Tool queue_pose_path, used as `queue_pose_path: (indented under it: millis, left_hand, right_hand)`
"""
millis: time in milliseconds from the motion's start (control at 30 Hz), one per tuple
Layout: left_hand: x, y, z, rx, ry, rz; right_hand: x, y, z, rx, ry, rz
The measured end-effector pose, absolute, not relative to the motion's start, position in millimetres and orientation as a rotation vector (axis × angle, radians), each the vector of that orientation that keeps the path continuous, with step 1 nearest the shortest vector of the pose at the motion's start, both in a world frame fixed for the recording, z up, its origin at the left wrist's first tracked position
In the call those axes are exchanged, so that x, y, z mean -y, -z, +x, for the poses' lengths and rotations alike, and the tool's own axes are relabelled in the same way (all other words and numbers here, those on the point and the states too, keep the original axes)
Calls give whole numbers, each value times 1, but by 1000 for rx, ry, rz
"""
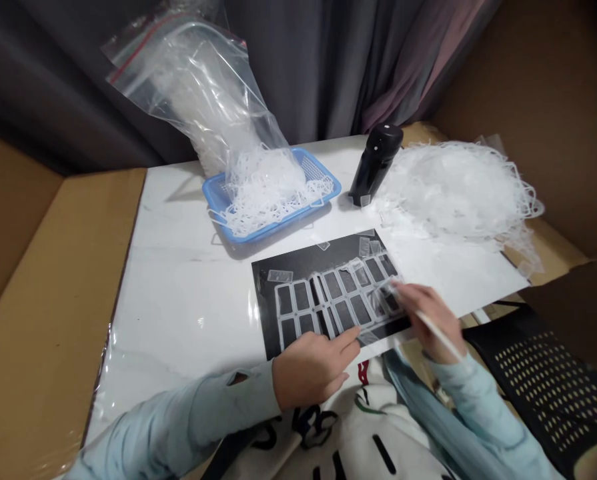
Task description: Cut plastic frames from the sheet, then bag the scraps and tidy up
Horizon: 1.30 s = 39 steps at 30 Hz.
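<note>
A black sheet [303, 263] lies on the white table, bearing a pale plastic lattice [323, 308] of rectangular openings. My left hand [314, 367] rests at the lattice's near edge, its index finger stretched out and touching it, with nothing held. Over the right end of the lattice, my right hand [432, 321] is closed around a thin white pen-like stick [441, 335]; its exact kind is unclear. The stick's tip by the fingertips is blurred. Small clear rectangular pieces [280, 275] are scattered on the sheet around the lattice, some overlapping its right part.
A blue basket [335, 190] holds white plastic strands and a clear zip bag [213, 87] leaning upward. Behind the sheet stands a black bottle [377, 163]. White plastic offcuts [458, 190] pile up at the right. Cardboard walls [533, 113] flank the table; a black perforated chair [543, 373] is at right.
</note>
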State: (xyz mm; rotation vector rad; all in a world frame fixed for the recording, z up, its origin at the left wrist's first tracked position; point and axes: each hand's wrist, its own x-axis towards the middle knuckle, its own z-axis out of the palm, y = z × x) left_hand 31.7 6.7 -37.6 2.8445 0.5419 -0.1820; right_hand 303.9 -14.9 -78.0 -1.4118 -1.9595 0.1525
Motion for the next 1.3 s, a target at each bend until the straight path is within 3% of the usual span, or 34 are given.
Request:
queue_pose_path:
  millis: [133,400,533,733,1000,1300]
  left_hand:
    - [-6,40,31,-551,158,2887]
    - [-4,38,42,-511,-155,3085]
    - [-10,44,53,-460,-48,3082]
    - [-19,52,66,-464,159,3029]
    - [-20,54,68,-487,138,3036]
    - [-24,58,68,-401,47,3003]
  right_hand:
    - [3,68,325,1406,163,-1606]
    - [15,62,317,1834,-726,-1405]
    - [21,67,312,1831,-903,-1333]
    - [20,68,309,1842,-881,-1289]
    - [21,71,310,1957,-784,-1270]
    - [28,78,303,2227,-361,-1285]
